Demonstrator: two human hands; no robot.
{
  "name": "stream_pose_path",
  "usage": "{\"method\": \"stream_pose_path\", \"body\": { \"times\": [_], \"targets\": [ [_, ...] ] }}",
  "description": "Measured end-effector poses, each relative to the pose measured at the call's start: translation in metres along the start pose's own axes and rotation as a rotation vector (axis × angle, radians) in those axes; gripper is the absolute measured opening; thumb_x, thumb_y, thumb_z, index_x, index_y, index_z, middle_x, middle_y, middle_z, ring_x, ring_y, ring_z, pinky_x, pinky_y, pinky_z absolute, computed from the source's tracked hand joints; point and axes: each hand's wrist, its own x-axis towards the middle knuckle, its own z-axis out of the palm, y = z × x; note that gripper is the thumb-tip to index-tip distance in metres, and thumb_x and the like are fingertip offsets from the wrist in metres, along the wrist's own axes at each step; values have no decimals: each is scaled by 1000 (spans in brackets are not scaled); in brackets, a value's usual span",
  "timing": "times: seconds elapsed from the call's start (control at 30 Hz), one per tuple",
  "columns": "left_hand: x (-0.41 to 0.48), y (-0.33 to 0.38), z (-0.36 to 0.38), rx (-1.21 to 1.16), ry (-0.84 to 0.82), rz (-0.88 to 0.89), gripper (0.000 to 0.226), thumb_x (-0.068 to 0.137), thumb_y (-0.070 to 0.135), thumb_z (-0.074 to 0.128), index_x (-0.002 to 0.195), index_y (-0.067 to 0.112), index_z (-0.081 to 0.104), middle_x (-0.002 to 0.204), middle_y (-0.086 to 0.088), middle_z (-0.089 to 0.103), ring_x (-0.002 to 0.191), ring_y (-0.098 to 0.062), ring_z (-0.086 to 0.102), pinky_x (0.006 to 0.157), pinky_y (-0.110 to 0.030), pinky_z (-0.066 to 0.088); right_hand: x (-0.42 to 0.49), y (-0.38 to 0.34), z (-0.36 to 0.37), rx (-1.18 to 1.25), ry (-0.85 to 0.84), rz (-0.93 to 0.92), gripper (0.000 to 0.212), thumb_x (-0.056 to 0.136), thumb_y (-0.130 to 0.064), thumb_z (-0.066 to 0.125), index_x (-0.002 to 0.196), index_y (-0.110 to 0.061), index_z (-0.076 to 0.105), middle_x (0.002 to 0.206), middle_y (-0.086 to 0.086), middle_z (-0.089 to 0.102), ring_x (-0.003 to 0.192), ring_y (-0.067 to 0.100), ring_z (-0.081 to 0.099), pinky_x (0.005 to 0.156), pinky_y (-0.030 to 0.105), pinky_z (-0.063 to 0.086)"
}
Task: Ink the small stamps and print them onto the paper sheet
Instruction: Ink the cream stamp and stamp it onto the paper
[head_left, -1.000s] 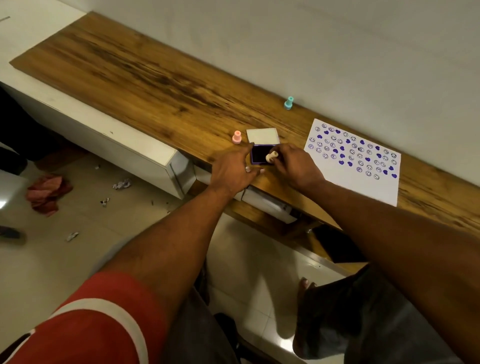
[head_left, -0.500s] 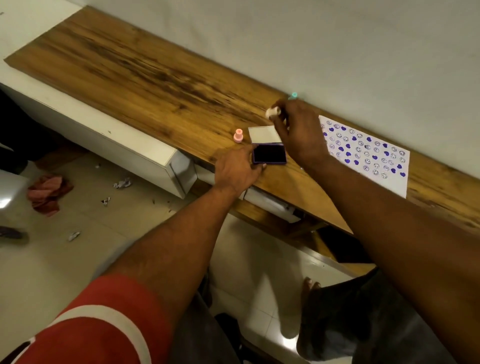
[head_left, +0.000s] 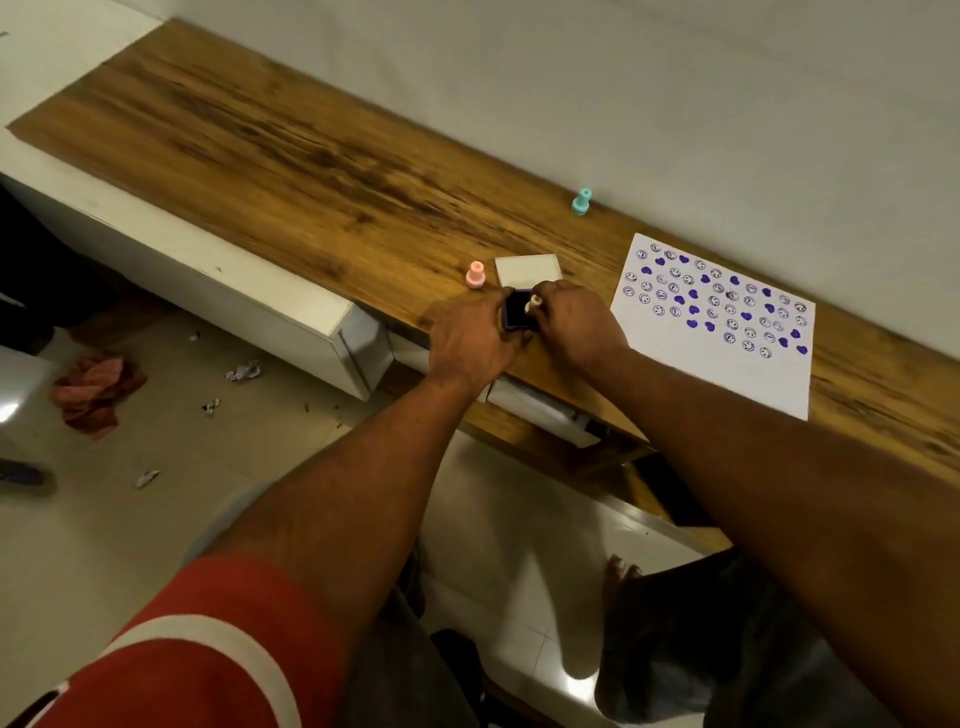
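Cream-coloured, the small stamp (head_left: 533, 303) is back down on the dark ink pad (head_left: 518, 312); half a second ago the right hand (head_left: 576, 325) held it lifted near the wall, by the teal stamp (head_left: 581, 201). That hand's fingers (head_left: 553, 291) pinch the stamp's handle. The left hand (head_left: 470, 340) grips the pad's left edge, as before. A white lid (head_left: 527, 270) lies just behind the pad, a pink stamp (head_left: 475, 274) upright beside it. Further right on the wooden desk (head_left: 311, 171), the paper sheet (head_left: 727, 374) carries rows of purple hearts and smiley faces. Both hands hide the pad's near edge.
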Motion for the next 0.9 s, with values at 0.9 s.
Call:
{"method": "stream_pose_path", "body": {
  "times": [0.9],
  "targets": [
    [0, 212, 106, 72, -248, 315, 76, 89, 74, 60, 152, 33, 49, 122, 1, 72, 116, -22, 64, 85, -36, 48, -161, 266, -62, 52, 211, 343, 27, 98, -29, 66, 116, -9, 71, 107, 12, 74, 92, 31, 67, 72, 31, 45]
  ]
}}
